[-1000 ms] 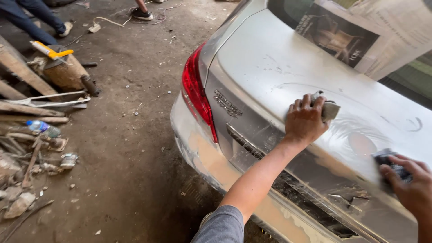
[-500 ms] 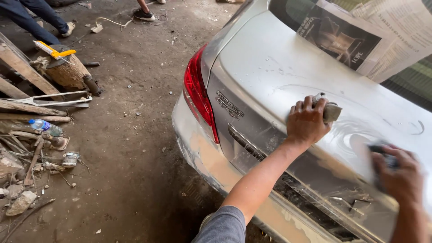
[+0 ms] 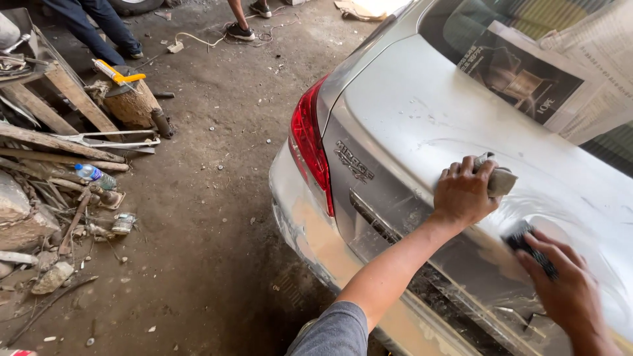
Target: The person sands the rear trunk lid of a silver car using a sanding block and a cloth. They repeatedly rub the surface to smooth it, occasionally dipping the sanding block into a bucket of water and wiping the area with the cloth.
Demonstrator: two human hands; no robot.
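On the far left, wood (image 3: 59, 142) and a bottle (image 3: 94, 175) lie on the dirt floor (image 3: 217, 217), out of our way. Other people's legs (image 3: 99, 26) stand far back. The red light (image 3: 310, 148) sits on the corner of the car (image 3: 409, 112). Our left hand (image 3: 463, 192) is closed over a grey pad (image 3: 501, 180), pressed flat on the trunk lid so it can rub. Just beside it, our right hand (image 3: 560, 283) curls around a dark block (image 3: 527, 242), also flat on the wet lid. Paper (image 3: 547, 72) covers the window to keep it clean.
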